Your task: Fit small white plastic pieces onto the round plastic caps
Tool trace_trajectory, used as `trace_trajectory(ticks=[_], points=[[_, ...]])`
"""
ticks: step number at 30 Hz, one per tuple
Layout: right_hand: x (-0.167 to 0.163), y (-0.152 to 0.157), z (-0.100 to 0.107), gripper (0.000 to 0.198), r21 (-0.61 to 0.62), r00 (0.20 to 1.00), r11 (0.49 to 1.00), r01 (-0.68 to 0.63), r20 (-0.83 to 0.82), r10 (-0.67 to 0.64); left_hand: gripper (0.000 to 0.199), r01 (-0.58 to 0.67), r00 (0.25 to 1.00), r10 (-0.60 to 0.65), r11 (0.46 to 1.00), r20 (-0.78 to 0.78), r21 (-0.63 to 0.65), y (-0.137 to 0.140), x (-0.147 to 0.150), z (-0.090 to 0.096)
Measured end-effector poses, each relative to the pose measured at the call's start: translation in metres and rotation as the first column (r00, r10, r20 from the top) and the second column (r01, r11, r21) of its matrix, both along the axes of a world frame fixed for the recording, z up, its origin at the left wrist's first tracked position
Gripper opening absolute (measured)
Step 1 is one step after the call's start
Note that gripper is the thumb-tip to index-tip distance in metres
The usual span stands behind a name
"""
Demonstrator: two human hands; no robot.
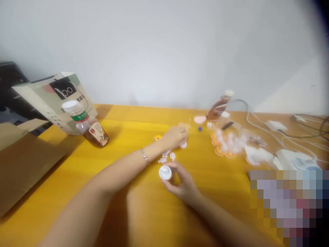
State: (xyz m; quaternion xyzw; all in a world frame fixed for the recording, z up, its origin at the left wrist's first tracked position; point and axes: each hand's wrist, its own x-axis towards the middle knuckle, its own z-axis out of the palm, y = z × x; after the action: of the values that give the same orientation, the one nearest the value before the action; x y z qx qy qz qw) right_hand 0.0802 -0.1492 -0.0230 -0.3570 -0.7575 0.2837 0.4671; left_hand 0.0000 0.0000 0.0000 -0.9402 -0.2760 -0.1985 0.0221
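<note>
My right hand (183, 183) grips a small white round plastic piece (165, 173) between thumb and fingers; a raised shape shows on its face. Beyond it, my left hand (177, 136), with a bracelet on the wrist, reaches across the table with its fingers curled downward. What those fingertips hold, if anything, is hidden and blurred. A white round piece (183, 145) lies just below them. An orange round piece (158, 138) sits left of the left hand. Several small white cut-out pieces (164, 157) lie on the table between my two hands.
A paper bag (43, 99) and a tea bottle (96, 132) stand at left, by a cardboard box (28, 171). To the right are another brown bottle (218, 107), a blue cap (200, 129), several orange-and-white pieces (226, 144), white cables (277, 135) and a white packet (295, 159).
</note>
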Motion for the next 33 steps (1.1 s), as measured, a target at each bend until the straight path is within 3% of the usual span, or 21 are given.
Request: trace_trajectory(ticks=[7,10,12,15,18,20,23,26,33], points=[[0.001,0.0,0.005,0.028,-0.045,1.0,0.999,-0.008,0.007,0.008,0.015,-0.059,0.993,0.063,0.998,0.096,-0.038,0.001,0.002,-0.01],[0.001,0.0,0.004,0.03,-0.119,0.999,0.993,-0.013,-0.038,0.008,0.014,-0.049,0.956,0.081,0.992,0.284,-0.119,0.001,-0.002,-0.006],[0.002,0.0,0.001,0.031,-0.162,0.997,0.987,-0.009,-0.071,-0.003,0.015,-0.02,0.853,0.131,0.975,0.505,-0.22,-0.004,-0.01,0.0],[0.002,0.002,-0.006,0.03,-0.216,0.993,0.976,0.013,-0.109,-0.037,0.02,0.06,0.619,0.289,0.91,0.73,-0.411,-0.025,-0.031,0.007],[0.001,0.006,-0.014,0.032,-0.278,0.984,0.961,0.012,-0.167,-0.061,0.024,0.238,0.461,0.439,0.776,0.772,-0.584,-0.06,-0.058,0.009],[0.0,0.009,-0.018,0.035,-0.316,0.977,0.949,0.014,-0.197,-0.08,0.023,0.26,0.378,0.507,0.745,0.775,-0.614,-0.086,-0.074,0.007],[-0.002,0.012,-0.02,0.037,-0.359,0.971,0.933,0.04,-0.207,-0.121,0.023,0.241,0.312,0.582,0.716,0.751,-0.655,-0.117,-0.087,-0.003],[-0.003,0.012,-0.019,0.038,-0.386,0.968,0.922,0.021,-0.222,-0.115,0.026,0.262,0.295,0.581,0.714,0.758,-0.649,-0.129,-0.089,-0.012],[-0.001,0.012,-0.018,0.031,-0.395,0.975,0.919,-0.01,-0.209,-0.079,0.025,0.3,0.309,0.598,0.677,0.739,-0.672,-0.125,-0.086,-0.017]])
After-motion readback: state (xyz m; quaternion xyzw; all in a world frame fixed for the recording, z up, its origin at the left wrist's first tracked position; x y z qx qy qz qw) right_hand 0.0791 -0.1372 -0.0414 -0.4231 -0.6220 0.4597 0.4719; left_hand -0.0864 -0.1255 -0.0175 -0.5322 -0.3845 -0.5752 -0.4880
